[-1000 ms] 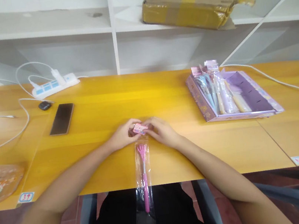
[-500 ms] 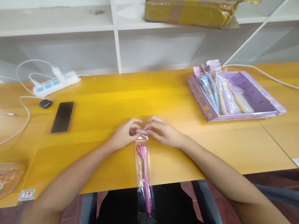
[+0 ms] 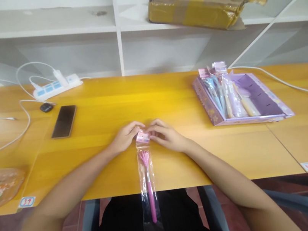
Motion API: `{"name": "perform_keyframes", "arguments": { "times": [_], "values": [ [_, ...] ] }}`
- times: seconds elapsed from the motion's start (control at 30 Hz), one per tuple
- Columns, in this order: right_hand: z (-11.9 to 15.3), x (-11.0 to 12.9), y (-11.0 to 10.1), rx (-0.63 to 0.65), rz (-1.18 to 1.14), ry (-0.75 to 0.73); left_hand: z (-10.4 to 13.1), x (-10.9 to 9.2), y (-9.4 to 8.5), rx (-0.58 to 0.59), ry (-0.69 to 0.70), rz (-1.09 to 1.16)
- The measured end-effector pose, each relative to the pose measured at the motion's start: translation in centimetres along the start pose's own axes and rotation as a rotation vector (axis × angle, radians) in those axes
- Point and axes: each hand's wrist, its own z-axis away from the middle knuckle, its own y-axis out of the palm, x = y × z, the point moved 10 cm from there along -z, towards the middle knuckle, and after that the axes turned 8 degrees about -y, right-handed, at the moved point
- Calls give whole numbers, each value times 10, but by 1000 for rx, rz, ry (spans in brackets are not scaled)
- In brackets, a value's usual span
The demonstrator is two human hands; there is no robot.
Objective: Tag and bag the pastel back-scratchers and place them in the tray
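A pink hand-shaped back scratcher (image 3: 151, 197) lies inside a long clear plastic bag (image 3: 142, 171), which reaches from the desk over its front edge. At the top of the bag is a pink header card (image 3: 142, 137). My left hand (image 3: 125, 137) pinches the card's left side. From the right, my right hand (image 3: 167, 134) holds the card's right edge between thumb and fingers. To the right, a purple tray (image 3: 266, 94) holds several bagged items (image 3: 234, 97) with blue, purple and tan handles.
A phone (image 3: 64, 121), a white power strip (image 3: 58, 87) with cables and a black object (image 3: 46, 107) are on the left. A clear printed bag (image 3: 1, 186) lies at far left. Behind, a taped cardboard box (image 3: 198, 4) rests on a white shelf (image 3: 42, 24).
The pink header card has turned flatter toward the camera and shows more of its face. The bag's top has shifted slightly left, and my left hand's fingers have closed in on it.
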Motion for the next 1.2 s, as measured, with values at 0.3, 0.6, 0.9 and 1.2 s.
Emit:
{"name": "perform_keyframes", "arguments": {
  "times": [0.3, 0.6, 0.9, 1.2],
  "values": [
    [-2, 5, 11, 31, 41, 1, -1, 2, -1, -48, 1, 25],
    [-2, 5, 18, 31, 96, -17, -1, 10, 1, -61, 2, 116],
    [2, -17, -6, -241, 42, 104, -2, 19, 22, 170, -71, 418],
    [2, 3, -34, -382, 180, 22, 0, 29, 35, 220, -171, 213]
  ]
}}
